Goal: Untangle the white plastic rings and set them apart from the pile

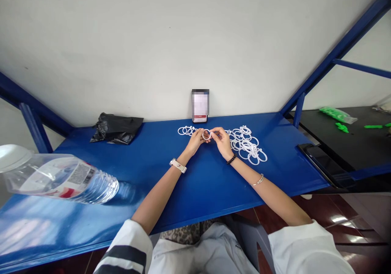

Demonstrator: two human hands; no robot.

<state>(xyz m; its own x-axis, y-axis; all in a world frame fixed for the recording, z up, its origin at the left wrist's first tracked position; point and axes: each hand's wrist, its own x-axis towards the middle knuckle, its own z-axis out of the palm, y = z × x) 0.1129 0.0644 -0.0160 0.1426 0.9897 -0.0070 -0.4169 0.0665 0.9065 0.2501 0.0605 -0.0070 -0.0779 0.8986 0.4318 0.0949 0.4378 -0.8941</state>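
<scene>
A small white ring (203,138) is held up between my two hands over the middle of the blue table. My left hand (195,141) pinches its left side, fingers closed. On its right edge the fingertips of my right hand (222,140) are closed too. To the left, a short row of overlapping white rings (183,131) lies beyond my left hand. A larger loose heap of white rings (247,143) spreads to the right of my right hand, partly hidden by it. What the fingertips do on the ring is too small to tell.
A phone (200,105) leans upright on the wall behind my hands. At the back left lies a black plastic bag (117,128). A large clear bottle (67,178) stands at the left. Another dark table (332,143) with green pieces (341,127) adjoins on the right.
</scene>
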